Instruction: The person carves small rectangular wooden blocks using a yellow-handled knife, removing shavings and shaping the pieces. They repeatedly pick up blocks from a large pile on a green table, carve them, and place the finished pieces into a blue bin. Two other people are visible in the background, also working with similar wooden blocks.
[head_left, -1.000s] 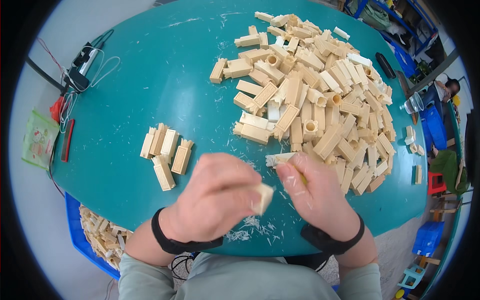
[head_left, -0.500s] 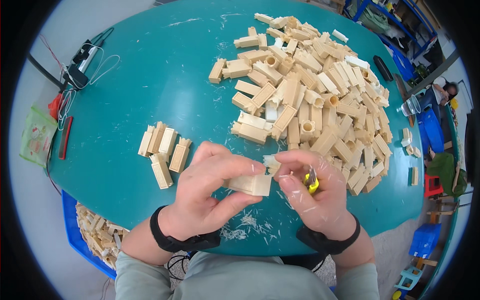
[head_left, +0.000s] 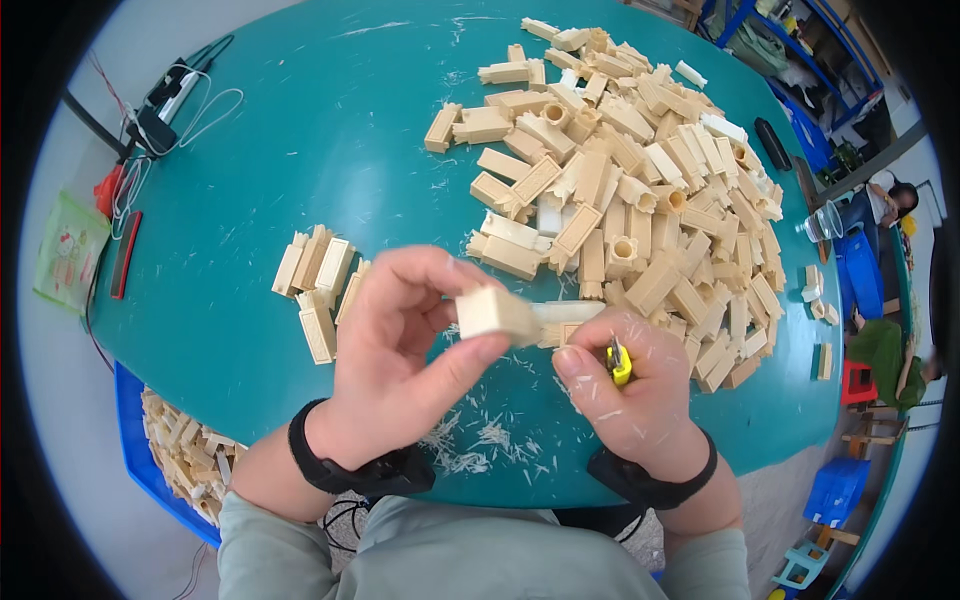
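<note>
Left hand [head_left: 400, 345] pinches a cream block [head_left: 490, 313] between thumb and fingers, above the table [head_left: 240, 170]; right hand [head_left: 645, 395] has fingers curled round a yellow cutter [head_left: 621, 367]. Slipping block could get the left thumb nicked, blade looks exposed. Green bag [head_left: 72, 250] printed, writing unreadable.

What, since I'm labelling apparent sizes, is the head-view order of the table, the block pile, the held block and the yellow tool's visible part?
Largest to smallest:
Table
Block pile
Held block, slightly blurred
Yellow tool, partly hidden
</note>
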